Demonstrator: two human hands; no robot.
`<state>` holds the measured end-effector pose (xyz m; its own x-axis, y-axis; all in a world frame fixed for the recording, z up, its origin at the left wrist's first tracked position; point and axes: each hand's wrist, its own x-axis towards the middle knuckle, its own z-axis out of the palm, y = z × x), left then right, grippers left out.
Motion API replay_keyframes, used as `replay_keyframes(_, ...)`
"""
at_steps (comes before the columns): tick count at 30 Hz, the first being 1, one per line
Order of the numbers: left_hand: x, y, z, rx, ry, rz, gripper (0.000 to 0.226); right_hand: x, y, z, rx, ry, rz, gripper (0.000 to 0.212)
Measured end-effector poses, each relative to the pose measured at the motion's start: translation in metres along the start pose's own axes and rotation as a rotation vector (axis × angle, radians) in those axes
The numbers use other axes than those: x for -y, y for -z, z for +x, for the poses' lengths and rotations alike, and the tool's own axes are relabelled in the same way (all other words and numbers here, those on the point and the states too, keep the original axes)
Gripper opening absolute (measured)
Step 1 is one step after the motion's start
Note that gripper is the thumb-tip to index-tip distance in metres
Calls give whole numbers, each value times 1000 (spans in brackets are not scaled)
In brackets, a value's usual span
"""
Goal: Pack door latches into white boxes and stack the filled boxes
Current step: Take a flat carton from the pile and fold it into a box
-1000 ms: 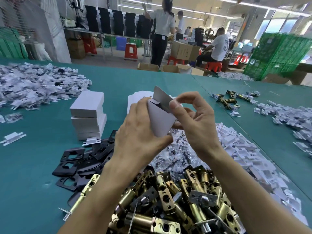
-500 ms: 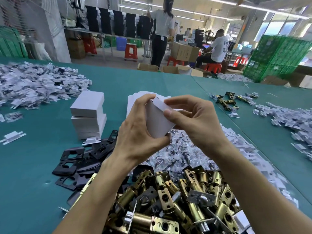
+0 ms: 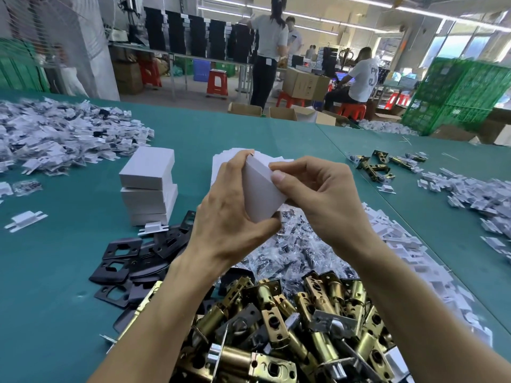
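Head view, one moment at the packing table.

Small white cardboard box [image 3: 260,194] is held up in the air between both hands, above the near middle of the teal table top [image 3: 69,299]. It is tilted, with one corner pointing down.

Left hand [image 3: 232,217]: fingers curled over the box's top left edge, thumb clamped under its lower corner, a firm grip. Right hand [image 3: 318,194]: thumb pressed flat on the box's upper right edge, the other fingers bent round behind it. Both hands are closed on the same box.

Stack of closed white boxes [image 3: 150,186] stands on the table to the left of the hands, apart from them, each box slightly offset from the one below.

Heap of brass-coloured door latches [image 3: 290,327] lies nearest the camera, under the forearms. Beyond it are clear plastic bags of small dark parts [image 3: 290,244] — contents too small to tell.

Black metal strike plates [image 3: 132,261] are spread loosely to the left of the latch heap, just in front of the stack. One white plastic clip [image 3: 153,227] touches the stack's base.

Flat white sheets [image 3: 226,158] lie fanned behind the hands. A band of white plastic pieces [image 3: 401,239] runs along the right side of the heap — a few more loose brass latches [image 3: 376,164] lie well off to the right.
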<state>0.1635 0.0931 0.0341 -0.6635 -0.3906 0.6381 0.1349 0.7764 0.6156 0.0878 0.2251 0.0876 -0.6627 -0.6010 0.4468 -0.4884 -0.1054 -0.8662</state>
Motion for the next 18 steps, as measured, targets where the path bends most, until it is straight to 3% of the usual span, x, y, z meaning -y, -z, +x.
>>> replay_keyframes(6,2,7,1,32,8,-77,99,-2,9,-1,182,37,-90,30)
replay_keyframes(13,0,4,-1,55,-36,-72,70,-6,10,-6,149,116,-120,27)
replay_keyframes(18,0,6,0,30,-20,-106,61,-12,4,-12,131,57,-61,25)
